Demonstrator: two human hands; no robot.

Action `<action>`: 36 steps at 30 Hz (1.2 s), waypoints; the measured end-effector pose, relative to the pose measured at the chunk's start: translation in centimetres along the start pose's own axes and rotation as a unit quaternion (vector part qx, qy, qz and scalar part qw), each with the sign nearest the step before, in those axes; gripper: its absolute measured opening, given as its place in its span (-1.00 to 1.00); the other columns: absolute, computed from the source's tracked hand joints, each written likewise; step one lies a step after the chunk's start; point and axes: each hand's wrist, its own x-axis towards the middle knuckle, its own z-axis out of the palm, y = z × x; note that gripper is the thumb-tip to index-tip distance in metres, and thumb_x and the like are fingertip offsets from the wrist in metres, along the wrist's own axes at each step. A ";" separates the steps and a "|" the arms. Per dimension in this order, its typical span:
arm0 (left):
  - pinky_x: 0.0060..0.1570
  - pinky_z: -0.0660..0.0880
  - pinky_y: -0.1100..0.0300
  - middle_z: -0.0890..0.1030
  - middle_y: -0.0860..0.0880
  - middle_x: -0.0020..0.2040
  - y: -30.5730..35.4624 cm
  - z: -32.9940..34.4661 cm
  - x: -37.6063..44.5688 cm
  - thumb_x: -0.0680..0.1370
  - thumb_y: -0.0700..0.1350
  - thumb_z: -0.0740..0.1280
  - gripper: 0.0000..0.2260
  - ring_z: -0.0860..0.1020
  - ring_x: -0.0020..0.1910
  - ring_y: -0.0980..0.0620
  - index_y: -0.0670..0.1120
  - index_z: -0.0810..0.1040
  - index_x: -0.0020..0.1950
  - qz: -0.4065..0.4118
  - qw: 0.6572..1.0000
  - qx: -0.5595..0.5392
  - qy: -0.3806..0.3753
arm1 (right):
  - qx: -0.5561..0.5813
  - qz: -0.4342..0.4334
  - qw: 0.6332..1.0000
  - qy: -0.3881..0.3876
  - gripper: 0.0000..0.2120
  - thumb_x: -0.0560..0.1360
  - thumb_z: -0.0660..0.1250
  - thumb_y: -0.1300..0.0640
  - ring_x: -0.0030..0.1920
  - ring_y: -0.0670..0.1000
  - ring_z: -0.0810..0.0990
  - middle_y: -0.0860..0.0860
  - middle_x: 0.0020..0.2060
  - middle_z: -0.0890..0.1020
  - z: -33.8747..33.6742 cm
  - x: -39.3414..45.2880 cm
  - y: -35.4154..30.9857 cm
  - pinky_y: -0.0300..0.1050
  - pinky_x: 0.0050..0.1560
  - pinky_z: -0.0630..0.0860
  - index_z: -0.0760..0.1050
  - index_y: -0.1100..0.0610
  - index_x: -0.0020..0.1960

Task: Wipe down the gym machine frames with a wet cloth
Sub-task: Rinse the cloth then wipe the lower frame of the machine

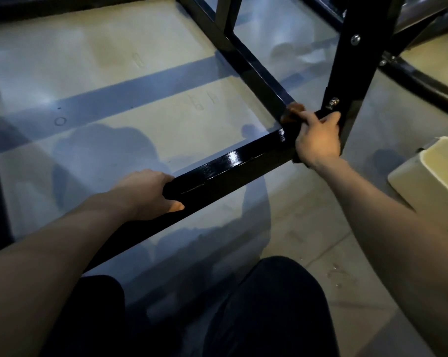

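Glossy black painted metal frame bar point(233, 161) across the centre, wet-looking sheen; smooth pale floor point(114, 73) behind; matt cream plastic bucket point(431, 176) at right.

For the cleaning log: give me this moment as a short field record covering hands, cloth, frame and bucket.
left hand: grips the low black frame bar
right hand: presses a dark cloth onto the frame's corner joint
frame bar: glossy, looks wet near the corner
upright post: bolted, rises beside the right hand
bucket: pale, on the floor at right
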 end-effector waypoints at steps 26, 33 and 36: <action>0.07 0.54 0.04 0.65 -0.05 0.15 0.8 -0.3 -2.8 0.41 0.37 0.45 -0.41 0.60 0.14 -0.13 0.03 0.58 0.28 -0.066 0.998 0.003 0.019 | 0.081 -0.177 0.969 -0.153 -0.60 0.64 0.24 0.00 0.06 0.19 0.55 0.11 0.22 0.35 -0.6 -15.7 -15.2 0.09 -0.01 0.60 0.43 -0.13 0.48; 0.06 0.52 0.04 0.60 -0.15 0.21 -6.4 1.6 -9.2 0.44 0.19 0.53 -0.51 0.57 0.19 -0.21 -0.05 0.55 0.22 -0.136 0.991 0.004 -0.011 | -0.021 -0.020 0.994 -0.101 -0.67 0.68 0.11 0.01 0.15 0.34 0.52 0.18 0.32 0.27 -2.0 -7.8 -9.1 0.27 0.28 0.52 0.47 -0.05 0.39; -0.05 0.44 0.08 0.62 -0.16 0.13 -7.2 1.5 -9.0 0.44 0.19 0.54 -0.54 0.59 0.12 -0.22 -0.07 0.60 0.18 -0.123 0.992 0.014 0.012 | 0.006 -0.010 0.996 -0.090 -0.66 0.69 0.12 0.01 0.21 0.32 0.49 0.17 0.36 0.26 -1.4 -10.3 -12.0 0.22 0.31 0.50 0.47 -0.02 0.41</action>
